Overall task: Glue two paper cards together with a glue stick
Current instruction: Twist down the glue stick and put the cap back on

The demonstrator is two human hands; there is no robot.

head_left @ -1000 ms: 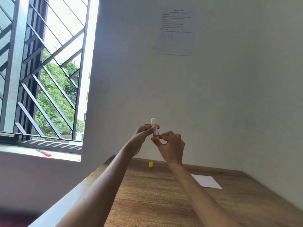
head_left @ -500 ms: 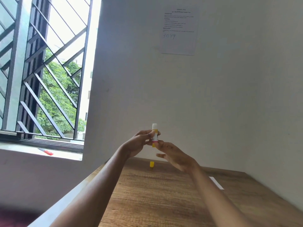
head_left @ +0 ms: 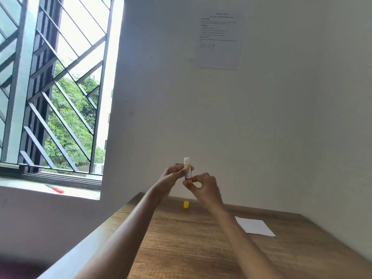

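At frame centre our left hand (head_left: pixel 171 178) grips the uncapped white-and-yellow glue stick (head_left: pixel 187 169) upright while right fingers (head_left: pixel 191 183) pinch its base — over-twisting could snap the glue, far from the white paper card (head_left: pixel 254 226) on the wooden desk (head_left: pixel 181 248).

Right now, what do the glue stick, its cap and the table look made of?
Glue stick: likely smooth plastic tube, printed label, matte white glue showing on top. Yellow cap: probably plastic, uniform opaque colour. Table: wood or wood-look laminate, with visible brown grain and matte finish.
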